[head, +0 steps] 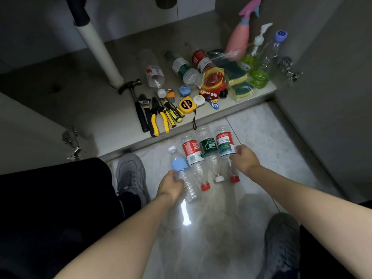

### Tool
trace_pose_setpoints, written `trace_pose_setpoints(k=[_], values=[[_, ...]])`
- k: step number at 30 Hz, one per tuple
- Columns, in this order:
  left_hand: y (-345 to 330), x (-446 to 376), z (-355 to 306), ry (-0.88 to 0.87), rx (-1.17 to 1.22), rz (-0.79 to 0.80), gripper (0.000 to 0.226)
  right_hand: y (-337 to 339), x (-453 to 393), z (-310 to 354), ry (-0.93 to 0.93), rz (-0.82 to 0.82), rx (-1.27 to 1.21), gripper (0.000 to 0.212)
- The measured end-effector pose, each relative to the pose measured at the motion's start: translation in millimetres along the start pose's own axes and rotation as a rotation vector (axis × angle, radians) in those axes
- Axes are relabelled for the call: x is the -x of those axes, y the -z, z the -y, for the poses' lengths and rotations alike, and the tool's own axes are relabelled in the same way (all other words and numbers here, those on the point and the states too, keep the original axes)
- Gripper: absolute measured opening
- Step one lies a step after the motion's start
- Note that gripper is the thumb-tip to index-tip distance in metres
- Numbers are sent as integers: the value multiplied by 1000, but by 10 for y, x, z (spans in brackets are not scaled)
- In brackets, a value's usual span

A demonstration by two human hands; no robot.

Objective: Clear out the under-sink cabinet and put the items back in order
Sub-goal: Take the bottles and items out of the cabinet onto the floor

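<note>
While the left hand point(171, 183) is closing its grip round the clear blue-labelled plastic bottle point(182, 174), the right hand point(244, 160) is gripping the red-capped one point(226, 150); both should be lying parallel in the row.

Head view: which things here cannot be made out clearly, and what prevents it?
- Pink spray bottle: its trigger top is cut off by the upper edge.
- Left hand: its fingers go behind the blue-label bottle, so the grip is partly hidden.
- Red packet: the print is too small to read.
- Cabinet back wall: dark, so no detail shows.
- Floor tile: glare washes out the surface.
</note>
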State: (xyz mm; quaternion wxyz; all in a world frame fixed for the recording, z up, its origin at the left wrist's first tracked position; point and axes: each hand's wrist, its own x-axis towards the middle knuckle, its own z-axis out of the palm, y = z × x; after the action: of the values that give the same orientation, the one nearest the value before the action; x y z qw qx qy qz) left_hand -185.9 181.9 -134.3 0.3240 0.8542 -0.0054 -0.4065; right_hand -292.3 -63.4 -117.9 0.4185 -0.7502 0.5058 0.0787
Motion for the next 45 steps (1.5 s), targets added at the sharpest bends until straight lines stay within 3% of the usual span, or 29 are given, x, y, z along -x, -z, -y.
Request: trace_pose_setpoints(k=[5,12,17,21,25,30,35,40,45], values=[[248,-57,-367,-86,4,3,34,138,7,470,103,-4,-52,42],[837,-273,-1036,-344,-116,-121,17,271,-133,1253,271,5,-83,50],[1298,-613,-1701,-450,-225,-224,28,297,-414,1880,413,-120,85,44],[1546,-911,-2115,-479,-244,-334,28,272,-736,2330,545,-273,190,63],[1624,-1184,-2379,-419,-171,-462,43,194,-1064,2677,576,-349,264,70],[1585,-1539,-2461,-326,-102,-496,79,38,-1322,2822,489,-274,389,81],[1486,-1856,-2512,-262,-106,-470,83,-13,-1394,2755,528,-209,460,80],[1420,-1996,-2431,-243,-211,-499,82,125,-1248,2692,585,-224,200,53],[1482,-1932,-2548,-203,-78,-537,73,289,-990,2567,576,-271,-94,52]])
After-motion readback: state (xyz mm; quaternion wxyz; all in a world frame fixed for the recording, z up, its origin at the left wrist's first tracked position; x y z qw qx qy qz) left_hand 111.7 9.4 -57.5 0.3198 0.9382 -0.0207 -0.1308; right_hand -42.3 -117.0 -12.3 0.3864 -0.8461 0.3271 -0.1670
